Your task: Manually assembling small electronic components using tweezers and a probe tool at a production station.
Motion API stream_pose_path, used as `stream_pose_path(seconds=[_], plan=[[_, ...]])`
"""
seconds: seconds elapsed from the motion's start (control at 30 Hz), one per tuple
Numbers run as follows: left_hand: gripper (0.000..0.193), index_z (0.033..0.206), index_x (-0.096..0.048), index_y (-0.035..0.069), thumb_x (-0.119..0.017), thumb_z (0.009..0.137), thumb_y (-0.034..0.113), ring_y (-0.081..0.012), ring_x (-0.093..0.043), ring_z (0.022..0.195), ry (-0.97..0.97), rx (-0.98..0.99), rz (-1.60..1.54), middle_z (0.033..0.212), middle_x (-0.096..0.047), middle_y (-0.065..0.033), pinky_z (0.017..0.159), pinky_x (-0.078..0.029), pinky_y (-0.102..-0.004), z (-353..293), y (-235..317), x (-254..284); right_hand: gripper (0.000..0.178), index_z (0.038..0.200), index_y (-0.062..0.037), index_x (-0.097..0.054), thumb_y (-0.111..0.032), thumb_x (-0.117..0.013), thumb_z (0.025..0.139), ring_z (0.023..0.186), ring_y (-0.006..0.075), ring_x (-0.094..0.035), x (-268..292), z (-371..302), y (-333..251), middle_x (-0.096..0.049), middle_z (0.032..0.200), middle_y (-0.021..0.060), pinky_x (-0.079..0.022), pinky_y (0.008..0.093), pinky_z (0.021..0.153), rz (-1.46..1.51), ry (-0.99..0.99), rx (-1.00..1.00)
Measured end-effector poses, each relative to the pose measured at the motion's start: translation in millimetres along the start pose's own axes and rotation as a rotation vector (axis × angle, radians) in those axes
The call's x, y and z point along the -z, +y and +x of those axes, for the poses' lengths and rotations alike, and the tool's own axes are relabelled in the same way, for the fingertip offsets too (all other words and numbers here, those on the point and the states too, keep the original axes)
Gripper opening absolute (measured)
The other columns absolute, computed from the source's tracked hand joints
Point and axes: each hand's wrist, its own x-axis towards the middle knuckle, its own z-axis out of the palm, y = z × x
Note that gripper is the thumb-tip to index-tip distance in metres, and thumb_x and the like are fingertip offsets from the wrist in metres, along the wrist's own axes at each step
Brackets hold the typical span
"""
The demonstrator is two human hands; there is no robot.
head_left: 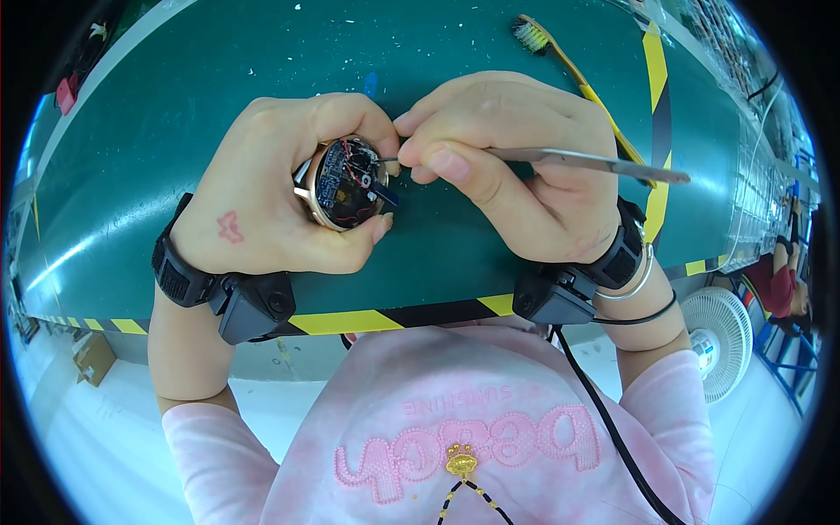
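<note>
My left hand [271, 184] is closed round the rim of a round, gold-coloured watch [308, 197]. Its case is open toward me, baring a dark circuit board [337, 179] with thin red wires. A small dark-blue strip [385, 194] sticks out over the case edge on the right. Pinched in my right hand [525, 157] is a slim pair of metal tweezers [604, 163]. Their thin tip reaches the right edge of the open case, close to my left fingertips; whether it touches anything inside is too small to tell. The tail end points right.
On the green table [219, 79], beyond my right hand, lies a yellow-handled brush [569, 66]. A small blue piece [371, 85] and white specks lie farther up. Yellow-black tape [350, 321] marks the edges. A white fan [717, 341] stands at right; a cable [604, 411] hangs down.
</note>
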Motion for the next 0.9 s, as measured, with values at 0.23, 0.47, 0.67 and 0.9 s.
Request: stream_pose_path(seconds=[0.23, 0.47, 0.67, 0.9], plan=[[0.035, 0.09, -0.062, 0.003, -0.075, 0.061, 0.016, -0.0154, -0.056, 0.062, 0.018, 0.016, -0.048, 0.074, -0.061, -0.0052, 0.059, -0.047, -0.0249, -1.0, -2.8, -1.9, 0.007, 0.085, 0.0026, -0.067, 0.0, -0.07, 0.079, 0.076, 0.0291, -0.07, -2.5, -2.1, -6.1, -0.069, 0.078, 0.0104, -0.056, 0.033, 0.067, -0.192, -0.001, 0.103], [0.036, 0.091, -0.06, 0.002, -0.075, 0.062, 0.016, -0.0094, -0.054, 0.065, 0.054, 0.097, -0.211, 0.076, -0.06, -0.0022, 0.06, -0.044, -0.0222, -3.1, -3.0, -3.2, 0.008, 0.085, 0.0028, -0.067, 0.0, -0.07, 0.079, 0.075, 0.0295, -0.07, -0.8, -0.1, -4.4, -0.069, 0.078, 0.0109, -0.058, 0.0335, 0.066, -0.205, 0.036, 0.137], [0.045, 0.099, -0.057, -0.001, -0.076, 0.062, 0.017, -0.0064, -0.053, 0.072, -0.035, 0.051, -0.069, 0.084, -0.059, -0.0003, 0.063, -0.042, -0.0199, -1.9, -1.0, 2.3, 0.005, 0.084, 0.0032, -0.067, 0.001, -0.069, 0.08, 0.072, 0.0284, -0.069, -2.3, -0.5, -8.0, -0.068, 0.078, 0.0116, -0.059, 0.0364, 0.069, -0.175, 0.007, 0.068], [0.047, 0.1, -0.057, -0.001, -0.076, 0.063, 0.02, -0.0067, -0.053, 0.075, -0.058, 0.229, -0.294, 0.086, -0.059, 0.0001, 0.067, -0.041, -0.02, -0.6, 0.8, 6.2, 0.006, 0.086, 0.0039, -0.067, 0.0, -0.068, 0.081, 0.073, 0.028, -0.068, 0.5, 1.2, -4.7, -0.068, 0.08, 0.0115, -0.057, 0.0356, 0.07, -0.087, 0.031, 0.076]])
